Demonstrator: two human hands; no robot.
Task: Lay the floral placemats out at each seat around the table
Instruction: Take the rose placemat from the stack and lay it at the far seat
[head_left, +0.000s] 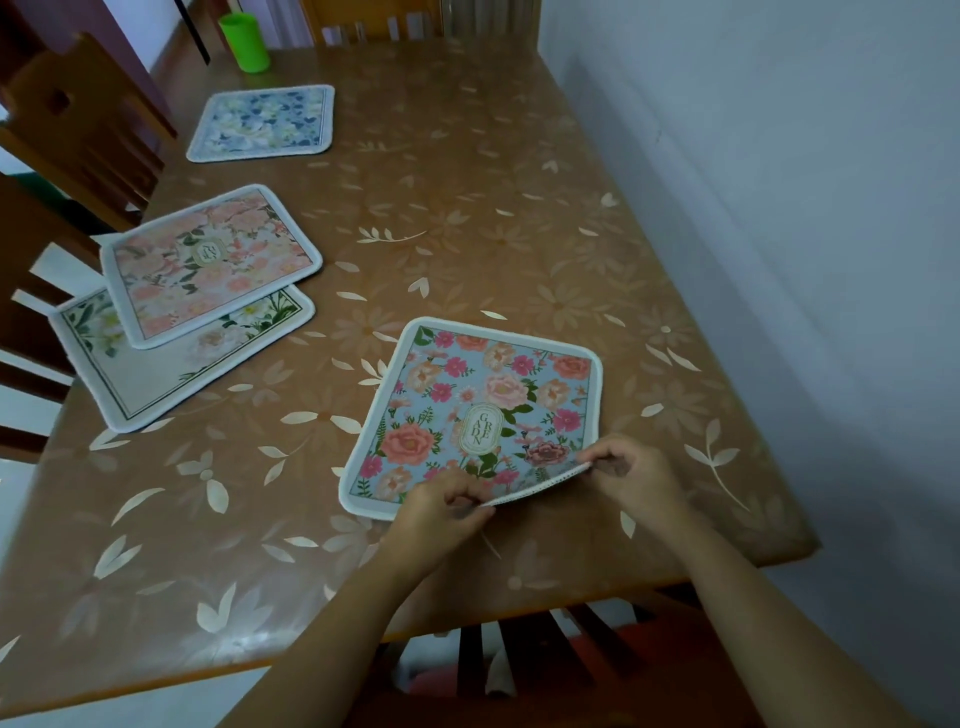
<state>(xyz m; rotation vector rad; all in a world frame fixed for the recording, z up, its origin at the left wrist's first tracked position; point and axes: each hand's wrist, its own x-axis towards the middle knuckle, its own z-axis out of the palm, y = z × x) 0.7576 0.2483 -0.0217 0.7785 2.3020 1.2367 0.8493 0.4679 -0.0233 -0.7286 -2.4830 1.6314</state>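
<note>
We pinch the near edge of the blue-and-pink placemat (480, 405) with the left hand (441, 512) and the right hand (638, 480), fingers clamped on the hem. That edge is lifted; the rest lies flat on the table (467, 208), near end. At the left side, the pink placemat (208, 265) overlaps the cream placemat (156, 379). The blue-white placemat (262, 122) lies beyond them, near the green cup (245, 41).

dim, soft indoor light | faint glare on table (467, 218) | wide-angle bending at edges
</note>
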